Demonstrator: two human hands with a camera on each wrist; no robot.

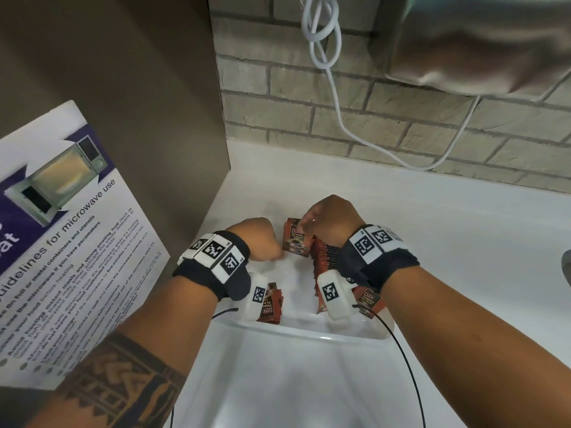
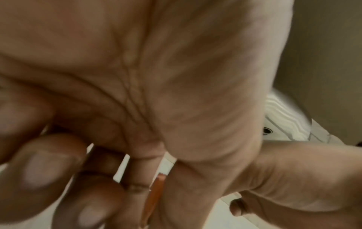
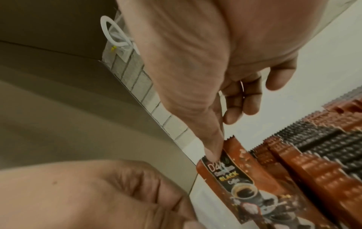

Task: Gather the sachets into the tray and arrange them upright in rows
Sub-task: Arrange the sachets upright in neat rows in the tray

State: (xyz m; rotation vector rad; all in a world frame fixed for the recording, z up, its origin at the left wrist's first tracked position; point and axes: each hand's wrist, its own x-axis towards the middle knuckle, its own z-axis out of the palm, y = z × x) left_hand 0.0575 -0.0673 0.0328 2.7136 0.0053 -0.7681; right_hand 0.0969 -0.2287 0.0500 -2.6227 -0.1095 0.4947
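Right hand (image 1: 324, 220) pinches the top edge of the front sachet (image 3: 240, 178), which stands at the twelve o'clock end of the clear tray (image 1: 309, 330) on the white tabletop (image 1: 463, 242). Left hand (image 1: 256, 239), at nine o'clock, curls its fingers (image 2: 39, 167); whether they grip anything cannot be told. A packed row (image 3: 313, 155) stands at three o'clock. Best practice, probably: keep the sachet vertical and press it flush against its neighbours.

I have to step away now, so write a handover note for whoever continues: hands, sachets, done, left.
Right hand: pinches the top of an upright brown coffee sachet in the clear plastic tray.
Left hand: fingers curled beside it; whether it holds anything is unclear.
Done: a long row of upright sachets stands under the right wrist.
Left: the small stack at the tray's near left and the sachet at near right look unaligned.
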